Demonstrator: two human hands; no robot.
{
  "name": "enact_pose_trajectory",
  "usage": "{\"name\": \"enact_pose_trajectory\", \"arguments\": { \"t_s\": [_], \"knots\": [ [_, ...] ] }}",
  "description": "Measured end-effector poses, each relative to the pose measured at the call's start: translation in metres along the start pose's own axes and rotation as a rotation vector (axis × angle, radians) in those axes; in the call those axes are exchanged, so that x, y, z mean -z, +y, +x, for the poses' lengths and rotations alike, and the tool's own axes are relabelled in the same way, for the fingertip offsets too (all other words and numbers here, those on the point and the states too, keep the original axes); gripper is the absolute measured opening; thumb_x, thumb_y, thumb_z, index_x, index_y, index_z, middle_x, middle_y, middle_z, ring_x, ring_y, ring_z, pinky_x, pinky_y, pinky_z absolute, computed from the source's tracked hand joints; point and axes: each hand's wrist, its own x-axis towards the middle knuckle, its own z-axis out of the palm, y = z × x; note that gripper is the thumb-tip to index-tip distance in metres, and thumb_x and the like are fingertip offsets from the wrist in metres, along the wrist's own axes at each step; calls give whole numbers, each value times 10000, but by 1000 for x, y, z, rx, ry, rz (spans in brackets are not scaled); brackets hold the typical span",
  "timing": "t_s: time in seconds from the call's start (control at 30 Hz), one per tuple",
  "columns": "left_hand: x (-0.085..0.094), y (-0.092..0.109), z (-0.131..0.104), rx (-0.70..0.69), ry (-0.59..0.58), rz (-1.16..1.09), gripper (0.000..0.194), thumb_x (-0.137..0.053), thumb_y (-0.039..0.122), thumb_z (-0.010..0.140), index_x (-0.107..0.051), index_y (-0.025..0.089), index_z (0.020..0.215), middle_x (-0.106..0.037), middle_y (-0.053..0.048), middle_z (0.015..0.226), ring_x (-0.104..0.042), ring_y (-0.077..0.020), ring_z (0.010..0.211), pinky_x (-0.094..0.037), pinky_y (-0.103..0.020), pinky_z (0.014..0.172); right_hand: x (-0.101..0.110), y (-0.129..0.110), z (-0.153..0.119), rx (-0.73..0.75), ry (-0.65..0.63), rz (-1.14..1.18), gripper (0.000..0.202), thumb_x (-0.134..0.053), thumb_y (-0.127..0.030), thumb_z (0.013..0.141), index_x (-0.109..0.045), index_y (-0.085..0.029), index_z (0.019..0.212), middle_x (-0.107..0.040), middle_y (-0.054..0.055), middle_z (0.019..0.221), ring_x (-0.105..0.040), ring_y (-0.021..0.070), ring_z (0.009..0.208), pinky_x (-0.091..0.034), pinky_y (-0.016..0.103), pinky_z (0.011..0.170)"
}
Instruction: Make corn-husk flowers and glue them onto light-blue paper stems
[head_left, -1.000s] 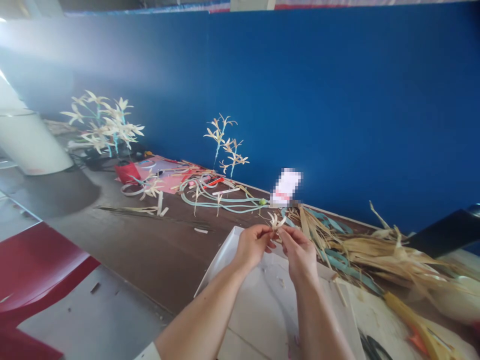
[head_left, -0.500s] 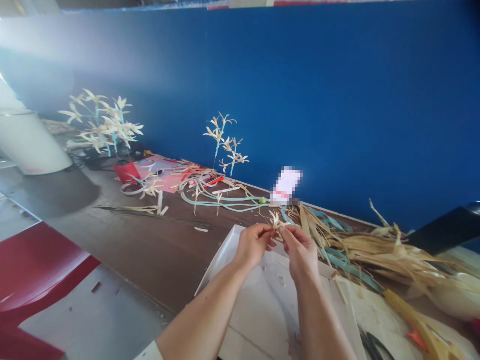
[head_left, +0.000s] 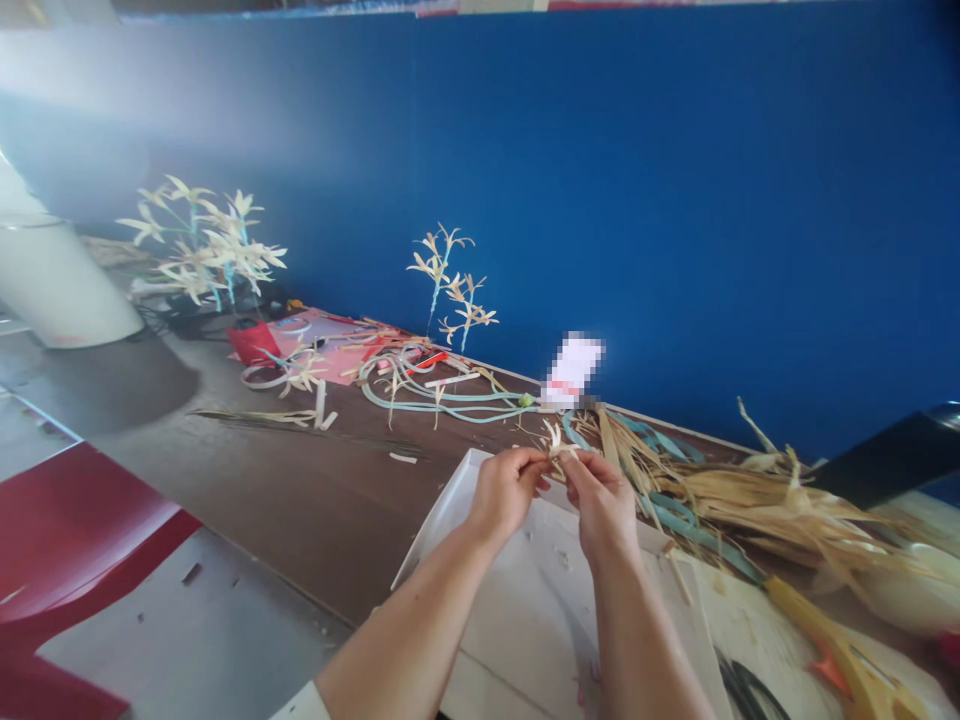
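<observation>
Between my fingertips is a small pale flower (head_left: 553, 440) with narrow petals, apparently made of dried husk. My left hand (head_left: 508, 490) pinches it from the left, and my right hand (head_left: 602, 495) grips it from the right with thumb and fingers. The flower's base is hidden by the fingers. Both hands are above the far edge of a shallow white tray (head_left: 442, 515) holding small scraps. Just beyond, pale blue-green strips (head_left: 450, 405) lie looped on the brown table (head_left: 300, 500). Similar flowers on blue-wrapped stems (head_left: 466, 315) stand against the blue wall.
Dried husks (head_left: 757, 500) are heaped on the right, near a yellow-handled tool (head_left: 840, 640). A fuller flower bunch (head_left: 225, 250) rises behind a red pot (head_left: 253, 343) at left. Farther left stands a white bucket-like container (head_left: 67, 285). A pixelated card (head_left: 574, 370) leans on the wall.
Both hands stay nearly in place. The flower between my fingers has shifted very slightly, its petals pointing a little more upright.
</observation>
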Motion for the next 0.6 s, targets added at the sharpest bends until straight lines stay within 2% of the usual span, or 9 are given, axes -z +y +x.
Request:
{"name": "enact_pose_trajectory", "arguments": {
  "t_s": [0.37,0.6],
  "knots": [
    [1,0,-1,-21,-19,32,209,-515,279,816,-696,184,860,-697,-18,744,-617,-110,590,-469,-196,546,-3,-5,-3,-9,13,-12,294,-734,-432,646,-650,-154,692,-451,-37,501,-283,69,444,-207,236,419],
    [1,3,-2,-19,10,92,201,-515,296,821,-684,187,809,-659,4,640,-613,-112,589,-466,-194,573,-4,-3,-3,4,32,-27,293,-743,-431,625,-673,-157,706,-441,-40,472,-294,78,438,-217,242,416]
  ]
}}
